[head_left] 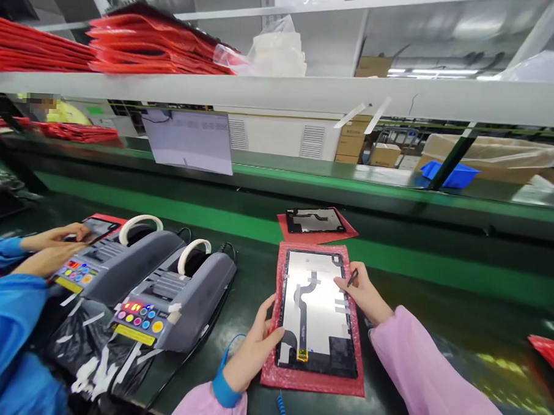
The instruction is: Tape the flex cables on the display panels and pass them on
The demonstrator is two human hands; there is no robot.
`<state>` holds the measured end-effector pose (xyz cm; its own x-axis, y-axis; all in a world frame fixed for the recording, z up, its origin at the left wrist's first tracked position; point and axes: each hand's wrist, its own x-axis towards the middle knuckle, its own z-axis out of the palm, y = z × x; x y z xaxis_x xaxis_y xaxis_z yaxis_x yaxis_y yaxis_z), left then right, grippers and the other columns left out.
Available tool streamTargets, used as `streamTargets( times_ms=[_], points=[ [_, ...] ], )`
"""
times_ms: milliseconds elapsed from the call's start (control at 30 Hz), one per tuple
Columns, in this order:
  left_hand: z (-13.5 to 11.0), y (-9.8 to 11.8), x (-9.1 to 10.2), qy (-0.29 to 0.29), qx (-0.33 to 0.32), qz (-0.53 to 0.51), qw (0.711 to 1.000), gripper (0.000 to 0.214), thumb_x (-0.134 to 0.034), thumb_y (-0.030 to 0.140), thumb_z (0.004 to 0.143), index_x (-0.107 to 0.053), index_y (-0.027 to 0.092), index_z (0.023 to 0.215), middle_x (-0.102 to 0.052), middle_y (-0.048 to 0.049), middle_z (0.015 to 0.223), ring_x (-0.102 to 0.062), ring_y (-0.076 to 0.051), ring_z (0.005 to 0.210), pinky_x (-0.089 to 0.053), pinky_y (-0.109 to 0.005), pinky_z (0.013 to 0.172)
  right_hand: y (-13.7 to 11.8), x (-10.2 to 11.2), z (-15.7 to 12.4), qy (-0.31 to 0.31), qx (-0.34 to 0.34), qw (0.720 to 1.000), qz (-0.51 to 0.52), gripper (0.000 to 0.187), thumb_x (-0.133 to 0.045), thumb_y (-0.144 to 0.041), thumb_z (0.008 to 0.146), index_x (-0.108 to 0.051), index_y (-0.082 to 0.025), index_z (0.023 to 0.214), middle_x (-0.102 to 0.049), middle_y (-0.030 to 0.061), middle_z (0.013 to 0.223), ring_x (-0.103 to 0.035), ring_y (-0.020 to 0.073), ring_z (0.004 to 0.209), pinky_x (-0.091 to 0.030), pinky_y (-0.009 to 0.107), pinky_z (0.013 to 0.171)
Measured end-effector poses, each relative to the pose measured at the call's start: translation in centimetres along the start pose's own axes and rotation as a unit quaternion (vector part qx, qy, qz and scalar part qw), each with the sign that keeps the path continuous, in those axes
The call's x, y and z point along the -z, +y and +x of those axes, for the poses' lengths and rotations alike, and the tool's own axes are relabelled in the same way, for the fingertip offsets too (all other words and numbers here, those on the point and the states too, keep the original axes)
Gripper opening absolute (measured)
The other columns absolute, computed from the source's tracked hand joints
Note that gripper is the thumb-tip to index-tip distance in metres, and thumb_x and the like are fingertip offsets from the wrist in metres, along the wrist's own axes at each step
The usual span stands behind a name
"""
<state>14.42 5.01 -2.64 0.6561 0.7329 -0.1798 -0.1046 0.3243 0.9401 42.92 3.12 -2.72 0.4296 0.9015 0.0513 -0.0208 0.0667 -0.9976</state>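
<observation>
Right fingers (342, 284) hold a dark tool (353, 277); panel (321, 301) lies on red wrap (315, 383)

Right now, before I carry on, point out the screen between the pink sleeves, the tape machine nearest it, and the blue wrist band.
Screen (324, 302): head view, on the silver middle of its back.
Tape machine (204, 291): head view, on its grey side casing.
Wrist band (225, 390): head view, on its wide blue front.

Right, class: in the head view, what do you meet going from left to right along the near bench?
Co-worker's blue sleeve → nearer grey machine → person's left hand → flat panel on red wrap → right hand → red packaging at the edge.
</observation>
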Motion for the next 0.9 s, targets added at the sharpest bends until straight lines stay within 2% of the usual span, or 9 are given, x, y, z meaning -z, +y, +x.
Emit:
streamTargets(
  times_ms=[67, 167, 267, 333, 433, 567, 700, 800, 900],
  points=[
    [0.3, 0.0, 0.3, -0.001, -0.001, 0.024, 1.000, 0.103, -0.074, 0.059, 0.081, -0.016, 0.021, 0.157, -0.072, -0.0112, 0.114, -0.070, -0.027, 0.099, -0.051, -0.042, 0.093, 0.4, 0.4, 0.2, 0.000, -0.003, 1.000, -0.010, 0.062, -0.083, -0.062, 0.064, -0.037, -0.028, 0.087, -0.047, -0.0087, 0.073, -0.045, 0.0140, 0.062, -0.039, 0.027, 0.061],
    [0.2, -0.2, 0.9, 0.014, -0.001, 0.065, 0.998, 0.090, -0.072, 0.055, 0.083, -0.027, 0.020, 0.152, -0.069, -0.0119, 0.118, -0.068, -0.021, 0.096, -0.049, -0.037, 0.094, 1.2, 1.2, 0.5, 0.000, -0.010, 1.000, -0.027, 0.058, -0.081, -0.060, 0.066, -0.036, -0.028, 0.086, -0.047, -0.0091, 0.071, -0.046, 0.0142, 0.062, -0.038, 0.028, 0.062],
    [-0.6, -0.2, 1.3, 0.039, 0.008, 0.147, 0.988, 0.076, -0.062, 0.052, 0.089, -0.030, 0.020, 0.150, -0.062, -0.0167, 0.131, -0.066, -0.019, 0.092, -0.054, -0.033, 0.079, 2.0, 1.9, 0.6, 0.000, -0.019, 0.999, -0.047, 0.056, -0.083, -0.055, 0.065, -0.038, -0.027, 0.084, -0.045, -0.0102, 0.066, -0.046, 0.0140, 0.059, -0.036, 0.028, 0.060],
    [-1.4, -0.2, 1.4, 0.064, 0.000, 0.221, 0.973, 0.068, -0.053, 0.052, 0.093, -0.032, 0.019, 0.150, -0.060, -0.0197, 0.136, -0.066, -0.021, 0.095, -0.056, -0.032, 0.071, 2.4, 2.1, 0.6, 0.000, -0.022, 0.998, -0.055, 0.053, -0.081, -0.054, 0.065, -0.039, -0.027, 0.083, -0.044, -0.0105, 0.065, -0.045, 0.0137, 0.058, -0.035, 0.027, 0.059],
    [-2.7, -0.1, 1.1, 0.109, -0.053, 0.327, 0.937, 0.053, -0.050, 0.046, 0.095, -0.046, 0.021, 0.142, -0.061, -0.0173, 0.138, -0.066, -0.025, 0.108, -0.059, -0.036, 0.082, 2.7, 1.7, 0.8, 0.006, -0.018, 0.998, -0.061, 0.050, -0.079, -0.053, 0.067, -0.039, -0.027, 0.082, -0.044, -0.0100, 0.066, -0.044, 0.0140, 0.059, -0.036, 0.027, 0.060],
    [-4.6, 0.5, 0.1, 0.151, -0.164, 0.451, 0.864, 0.040, -0.049, 0.035, 0.098, -0.057, 0.027, 0.136, -0.063, -0.0107, 0.139, -0.061, -0.028, 0.126, -0.053, -0.046, 0.104, 3.1, -0.2, 1.1, 0.041, -0.004, 0.997, -0.064, 0.045, -0.071, -0.055, 0.072, -0.037, -0.028, 0.084, -0.039, -0.0090, 0.068, -0.042, 0.0150, 0.060, -0.037, 0.028, 0.061],
    [-6.5, 1.0, -0.8, 0.161, -0.237, 0.512, 0.809, 0.038, -0.048, 0.025, 0.099, -0.058, 0.029, 0.135, -0.064, -0.0085, 0.139, -0.057, -0.026, 0.131, -0.048, -0.046, 0.111, 3.6, -3.8, 1.4, 0.071, 0.020, 0.995, -0.074, 0.039, -0.063, -0.052, 0.078, -0.032, -0.029, 0.084, -0.036, -0.0071, 0.072, -0.044, 0.0173, 0.065, -0.040, 0.029, 0.064],
    [-7.4, 0.6, -1.1, 0.155, -0.249, 0.556, 0.778, 0.044, -0.045, 0.019, 0.099, -0.055, 0.029, 0.141, -0.061, -0.0082, 0.143, -0.054, -0.026, 0.136, -0.049, -0.045, 0.111, 3.7, -6.9, 1.7, 0.058, 0.034, 0.993, -0.095, 0.031, -0.057, -0.044, 0.082, -0.030, -0.029, 0.083, -0.036, -0.0071, 0.070, -0.045, 0.0176, 0.064, -0.042, 0.029, 0.064],
    [-7.3, -0.7, -1.3, 0.099, -0.218, 0.636, 0.733, 0.052, -0.046, 0.019, 0.099, -0.048, 0.033, 0.149, -0.052, -0.0047, 0.154, -0.041, -0.031, 0.146, -0.048, -0.049, 0.111, 2.8, -8.2, 1.9, 0.016, 0.046, 0.990, -0.132, 0.027, -0.060, -0.035, 0.080, -0.034, -0.029, 0.081, -0.042, -0.0074, 0.065, -0.048, 0.0188, 0.060, -0.043, 0.031, 0.064]
  ],
)
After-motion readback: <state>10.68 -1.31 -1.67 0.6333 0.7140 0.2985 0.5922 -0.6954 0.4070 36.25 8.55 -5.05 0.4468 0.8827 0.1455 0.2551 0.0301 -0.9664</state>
